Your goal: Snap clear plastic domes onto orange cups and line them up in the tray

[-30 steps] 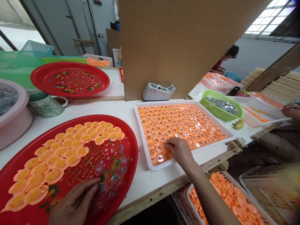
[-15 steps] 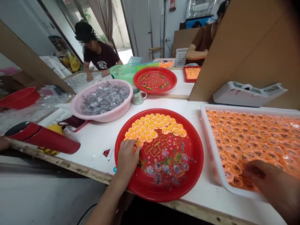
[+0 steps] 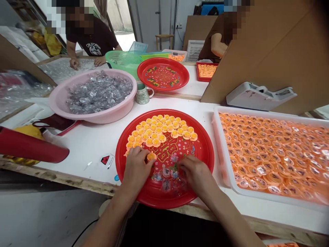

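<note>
My left hand is over the left side of a round red tray, thumb and forefinger closed on an orange disc. Beyond it, several orange discs with yellow centres spread along the tray's far side. My right hand is low over the right part of the same tray, its fingertips pinched together beside small clear plastic caps. Whatever those fingertips hold is hidden. On the right, a white rectangular tray is filled with rows of orange discs under clear caps.
A pink basin full of clear caps stands back left, beside a mug. A red flask lies at left. Another red tray and a cardboard divider are behind. Two people sit across the table.
My right hand has moved left from the white tray to the clear caps in the red tray. My left hand stays by the orange discs. The view has shifted downward and to the right.
</note>
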`<state>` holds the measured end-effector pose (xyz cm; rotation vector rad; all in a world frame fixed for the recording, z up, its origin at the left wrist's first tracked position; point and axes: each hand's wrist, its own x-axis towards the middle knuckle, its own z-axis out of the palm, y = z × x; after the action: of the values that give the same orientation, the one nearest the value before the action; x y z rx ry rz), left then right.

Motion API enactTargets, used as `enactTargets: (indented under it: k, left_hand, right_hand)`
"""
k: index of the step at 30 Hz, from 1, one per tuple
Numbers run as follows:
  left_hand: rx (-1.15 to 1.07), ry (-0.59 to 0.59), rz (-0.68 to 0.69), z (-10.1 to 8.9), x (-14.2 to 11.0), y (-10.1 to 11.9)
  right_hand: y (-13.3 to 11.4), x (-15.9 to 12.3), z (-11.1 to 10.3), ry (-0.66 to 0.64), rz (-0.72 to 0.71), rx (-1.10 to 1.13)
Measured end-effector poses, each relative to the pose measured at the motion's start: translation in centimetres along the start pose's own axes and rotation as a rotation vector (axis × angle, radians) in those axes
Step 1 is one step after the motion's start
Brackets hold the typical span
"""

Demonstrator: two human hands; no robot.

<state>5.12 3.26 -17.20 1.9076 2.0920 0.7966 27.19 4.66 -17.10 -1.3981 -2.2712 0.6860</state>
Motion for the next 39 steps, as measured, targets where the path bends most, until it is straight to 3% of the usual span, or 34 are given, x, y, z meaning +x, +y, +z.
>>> enactTargets:
  k: [5,9,12,14,16,21,24,27,32,34,39]
  left_hand:
    - [-0.185,-0.124,-0.075,-0.1,-1.7,2.0]
    - [-0.472,-0.222,-0.214,0.1,-2.3,2.3]
    - [-0.639,-0.208,-0.257,0.7,-2.5,1.9]
    - [-0.706,-0.211,-0.289,0.9,-2.6,1.8]
    - [-0.755,-0.258,-0.325,0.8,-2.7,1.8]
    - [-1.058,-0.409,-0.46,0.4,-2.8,2.4]
    - [-1.259,-0.424,-0.579,0.3,-2.9,2.7]
    - [-1.407,-0.421,-0.666,0.2,-2.8,3.0]
    - [-1.447,-0.481,-0.679,-0.4,-2.5,3.4]
    - [-1.436,-0.479,-0.703,-0.5,-2.5,3.5]
    - [-1.436,-0.482,-0.76,-0.4,-2.7,3.3]
  right_hand:
    - [-1.4,2.8,2.4,-0.099,-0.024,-0.255]
    - [-1.3,2.9,3.0,-0.096,-0.019,-0.328]
    - [-0.8,2.6,3.2,-0.083,-0.017,-0.32]
    - [-0.3,2.3,3.1,-0.051,-0.01,-0.187]
    - [0.0,1.9,2.6,-0.017,0.026,0.094]
    - [0.4,1.0,1.1,-0.108,0.343,0.871]
    - [0.4,0.8,1.4,-0.064,0.411,0.986]
    - [0.2,0.6,1.8,0.019,0.354,0.882]
    - [-1.1,0.0,1.6,0.1,-0.176,0.406]
    - [-1.3,-0.2,1.2,0.099,-0.294,0.228]
    - [-1.3,-0.6,0.3,0.17,-0.209,0.013]
